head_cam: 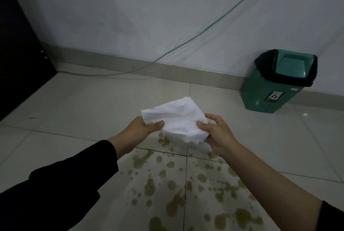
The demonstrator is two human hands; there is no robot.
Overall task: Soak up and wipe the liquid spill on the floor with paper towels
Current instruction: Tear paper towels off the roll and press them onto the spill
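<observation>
A white paper towel [176,119], folded and slightly crumpled, is held in the air above the floor between both hands. My left hand [143,128] pinches its left edge with thumb on top. My right hand [216,134] grips its right edge. Below and in front of me a yellowish-brown liquid spill [178,184] lies in many blotches and drops across the light floor tiles, reaching from under the towel down to the bottom of the view.
A green swing-lid bin [279,83] with a black liner stands by the wall at the right. A thin green cable [186,43] runs down the wall to the floor. A dark cabinet or door [20,53] fills the left side.
</observation>
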